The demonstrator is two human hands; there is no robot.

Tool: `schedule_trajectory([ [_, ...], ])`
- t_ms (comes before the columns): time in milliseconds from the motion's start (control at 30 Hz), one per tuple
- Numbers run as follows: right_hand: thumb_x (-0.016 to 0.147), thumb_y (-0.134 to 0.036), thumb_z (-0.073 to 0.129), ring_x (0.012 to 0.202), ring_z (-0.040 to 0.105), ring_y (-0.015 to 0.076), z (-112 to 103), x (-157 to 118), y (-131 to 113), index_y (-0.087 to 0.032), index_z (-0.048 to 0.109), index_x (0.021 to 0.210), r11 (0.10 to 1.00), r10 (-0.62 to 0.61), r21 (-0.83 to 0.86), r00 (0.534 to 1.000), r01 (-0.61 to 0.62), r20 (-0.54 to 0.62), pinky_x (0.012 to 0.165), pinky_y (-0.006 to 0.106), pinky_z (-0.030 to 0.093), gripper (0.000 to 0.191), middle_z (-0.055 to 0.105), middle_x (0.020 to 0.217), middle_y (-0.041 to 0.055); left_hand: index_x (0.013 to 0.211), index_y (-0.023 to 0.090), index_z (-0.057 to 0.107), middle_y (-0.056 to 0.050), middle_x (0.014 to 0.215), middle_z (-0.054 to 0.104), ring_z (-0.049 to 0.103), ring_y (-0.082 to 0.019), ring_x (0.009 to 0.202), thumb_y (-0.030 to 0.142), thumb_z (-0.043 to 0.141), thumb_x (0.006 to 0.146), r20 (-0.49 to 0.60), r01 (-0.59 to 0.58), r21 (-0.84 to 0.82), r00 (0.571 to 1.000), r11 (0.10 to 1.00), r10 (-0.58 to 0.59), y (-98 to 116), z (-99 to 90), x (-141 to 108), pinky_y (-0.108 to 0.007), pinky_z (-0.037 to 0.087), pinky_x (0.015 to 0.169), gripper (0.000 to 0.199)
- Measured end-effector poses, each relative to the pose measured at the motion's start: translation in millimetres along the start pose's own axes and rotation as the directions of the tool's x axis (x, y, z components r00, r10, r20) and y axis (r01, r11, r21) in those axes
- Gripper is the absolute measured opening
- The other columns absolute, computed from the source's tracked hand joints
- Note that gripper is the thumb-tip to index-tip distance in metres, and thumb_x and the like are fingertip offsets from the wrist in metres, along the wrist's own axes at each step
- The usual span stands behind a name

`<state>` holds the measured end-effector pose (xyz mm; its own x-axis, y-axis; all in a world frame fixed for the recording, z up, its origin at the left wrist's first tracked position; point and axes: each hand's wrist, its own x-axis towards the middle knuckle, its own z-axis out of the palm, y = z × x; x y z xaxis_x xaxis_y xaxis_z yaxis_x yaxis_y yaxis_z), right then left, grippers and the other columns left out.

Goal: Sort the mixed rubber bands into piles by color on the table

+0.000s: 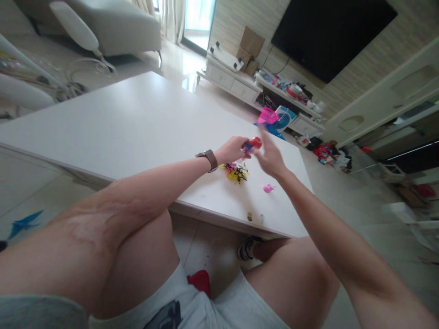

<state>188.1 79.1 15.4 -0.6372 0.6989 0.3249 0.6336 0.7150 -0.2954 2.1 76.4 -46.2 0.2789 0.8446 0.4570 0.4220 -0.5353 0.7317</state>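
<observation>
My left hand (pixel 236 148), with a brown-strapped watch (pixel 208 160) on its wrist, is closed around a small toy figure (pixel 254 143) with a red, rounded top and blue lower part. Just right of the figure, my right hand (pixel 270 157) has its fingers stretched upward and apart, blurred by motion. Whether it touches the figure I cannot tell. Below the hands, a pile of yellow, black and pink small pieces (pixel 237 172) lies on the white table (pixel 137 123). A small pink toy (pixel 268 188) sits to the right of that pile.
Near the table's front edge lie a small brown-and-yellow piece (pixel 249 216) and a clear little piece (pixel 262 218). Beyond the table are a pink basket (pixel 267 116) and a white TV cabinet (pixel 236 87). Something red (pixel 199 282) shows between my legs.
</observation>
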Motion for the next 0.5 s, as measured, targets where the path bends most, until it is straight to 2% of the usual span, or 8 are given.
schedule_trajectory([
  [167, 0.09, -0.062, 0.051, 0.151, 0.023, 0.0321, 3.8, -1.0, 11.5, -0.033, 0.02, 0.158, 0.999, 0.004, 0.05, 0.998, -0.001, -0.055, 0.12, 0.061, 0.023, 0.08, 0.027, 0.164, 0.0034, 0.085, 0.011, 0.069, -0.003, 0.076, 0.068, 0.058, -0.016, 0.071, 0.018, 0.074, 0.068, -0.006, -0.027, -0.027, 1.0, 0.999, 0.027, 3.4, -3.1, 2.5, -0.029, 0.041, 0.068, 0.019],
  [333, 0.092, -0.063, 0.046, 0.152, 0.021, 0.0297, 8.1, -2.0, 13.2, -0.035, 0.015, 0.159, 0.999, -0.011, 0.031, 0.999, 0.012, -0.038, 0.121, 0.06, 0.02, 0.079, 0.026, 0.164, 0.0025, 0.083, 0.013, 0.069, -0.002, 0.073, 0.067, 0.056, -0.015, 0.068, 0.02, 0.074, 0.069, 0.01, -0.037, -0.022, 0.999, 0.999, 0.037, 1.7, -3.9, 1.6, -0.028, 0.04, 0.067, 0.016],
  [500, 0.09, -0.059, 0.05, 0.153, 0.017, 0.0311, 8.3, -7.1, 11.1, -0.033, 0.021, 0.158, 0.999, -0.038, -0.014, 0.989, 0.036, -0.146, 0.121, 0.06, 0.022, 0.078, 0.026, 0.164, 0.0027, 0.083, 0.013, 0.069, -0.002, 0.075, 0.068, 0.057, -0.016, 0.07, 0.019, 0.074, 0.068, 0.02, -0.031, 0.0, 0.999, 1.0, 0.031, 0.4, -2.2, -0.6, -0.028, 0.04, 0.067, 0.017],
])
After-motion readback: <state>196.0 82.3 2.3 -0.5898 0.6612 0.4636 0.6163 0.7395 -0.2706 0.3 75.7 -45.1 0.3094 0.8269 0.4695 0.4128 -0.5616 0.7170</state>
